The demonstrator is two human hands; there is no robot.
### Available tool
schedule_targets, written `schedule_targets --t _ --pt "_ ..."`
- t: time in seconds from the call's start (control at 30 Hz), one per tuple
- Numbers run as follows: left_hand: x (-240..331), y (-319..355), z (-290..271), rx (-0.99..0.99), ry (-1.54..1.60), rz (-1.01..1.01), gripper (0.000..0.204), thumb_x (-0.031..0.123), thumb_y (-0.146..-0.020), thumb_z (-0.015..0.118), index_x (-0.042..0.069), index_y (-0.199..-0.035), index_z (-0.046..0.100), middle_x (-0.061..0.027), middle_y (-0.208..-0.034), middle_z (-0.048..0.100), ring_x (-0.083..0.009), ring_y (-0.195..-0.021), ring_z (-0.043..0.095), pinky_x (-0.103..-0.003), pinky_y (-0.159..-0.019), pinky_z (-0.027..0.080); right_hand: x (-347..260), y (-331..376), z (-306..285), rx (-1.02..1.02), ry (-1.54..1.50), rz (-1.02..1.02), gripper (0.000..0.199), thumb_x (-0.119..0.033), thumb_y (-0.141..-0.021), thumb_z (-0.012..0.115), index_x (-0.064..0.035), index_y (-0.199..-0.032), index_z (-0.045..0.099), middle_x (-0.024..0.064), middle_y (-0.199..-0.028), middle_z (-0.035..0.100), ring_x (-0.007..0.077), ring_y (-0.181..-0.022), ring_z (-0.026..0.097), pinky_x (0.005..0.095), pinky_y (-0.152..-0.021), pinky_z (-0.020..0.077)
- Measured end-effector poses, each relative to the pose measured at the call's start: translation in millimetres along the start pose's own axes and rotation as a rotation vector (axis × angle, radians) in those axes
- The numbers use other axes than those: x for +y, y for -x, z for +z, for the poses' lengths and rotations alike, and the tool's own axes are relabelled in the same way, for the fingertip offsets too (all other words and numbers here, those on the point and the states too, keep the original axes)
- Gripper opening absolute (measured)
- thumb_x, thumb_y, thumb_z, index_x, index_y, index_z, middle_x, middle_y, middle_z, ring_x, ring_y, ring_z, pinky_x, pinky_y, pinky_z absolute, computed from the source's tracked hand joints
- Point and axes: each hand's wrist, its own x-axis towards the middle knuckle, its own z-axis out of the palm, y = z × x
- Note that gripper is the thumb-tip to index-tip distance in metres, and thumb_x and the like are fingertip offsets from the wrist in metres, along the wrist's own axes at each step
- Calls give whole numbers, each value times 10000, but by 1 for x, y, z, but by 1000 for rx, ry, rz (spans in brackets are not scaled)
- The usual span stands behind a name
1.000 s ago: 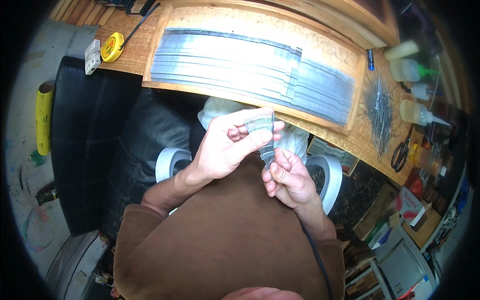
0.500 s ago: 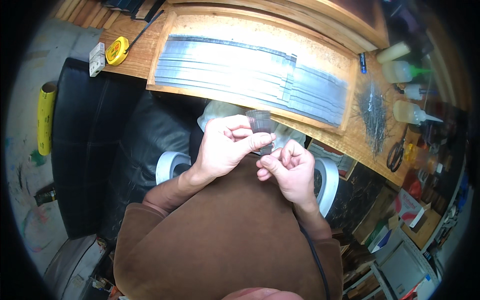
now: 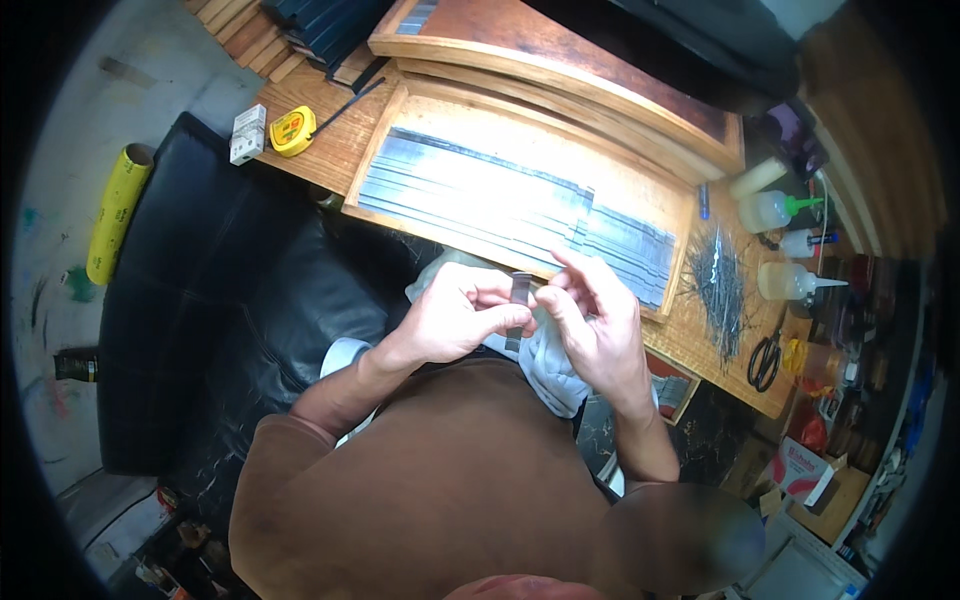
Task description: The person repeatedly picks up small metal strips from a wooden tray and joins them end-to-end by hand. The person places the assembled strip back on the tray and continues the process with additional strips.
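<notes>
Between the thumb and fingers of my left hand (image 3: 448, 316) is a small bundle of thin dark strips (image 3: 519, 290), held upright over my lap. My right hand (image 3: 603, 328) is just to the right of the bundle. Its thumb tip comes close to the strips' edge, while the index finger stretches up and the other fingers bend loosely; I cannot tell whether it touches them. Beyond both hands lies a shallow wooden tray (image 3: 374, 150) with overlapping rows of similar dark strips (image 3: 430, 180), partly washed out by glare.
A yellow tape measure (image 3: 293, 131) and a small white box (image 3: 248, 134) sit at the bench's left end. On the right are a pile of thin wires (image 3: 716, 285), black scissors (image 3: 765, 361) and several glue bottles (image 3: 788, 281). A black leather seat (image 3: 200, 310) stands to the left.
The view has shifted. The fanned strips are now squared into a narrower bundle in my left hand. My right hand has moved up beside it, its pinch loosened and index finger extended.
</notes>
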Motion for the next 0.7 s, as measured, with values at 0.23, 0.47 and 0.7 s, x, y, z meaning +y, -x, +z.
schedule_targets --t 0.23,0.47,0.7 --pt "18 -12 -8 31 -75 178 329 -9 -973 758 -78 -1291 710 -93 -1010 809 -107 -900 727 -261 -806 585 -29 -43 0 -178 -80 -10 202 -100 -964 798 11 -1133 799 49 -919 771 90 -771 699 251 -694 569" --pt "83 -38 -38 313 -360 557 292 71 -971 768 -39 -1239 727 -132 -1075 792 -218 -994 759 -345 -905 610 -63 -141 -18 -166 254 -431 172 -184 -1003 770 -52 -1092 835 84 -978 820 138 -790 762 291 -727 614" --pt "122 -79 -157 787 -1217 949 626 207 -919 863 -28 -1433 594 -239 -1430 636 -355 -1358 615 -448 -1142 520 -63 -237 -1 -189 119 -171 166 -157 -1004 761 -15 -1064 823 98 -977 816 145 -788 770 266 -715 638"
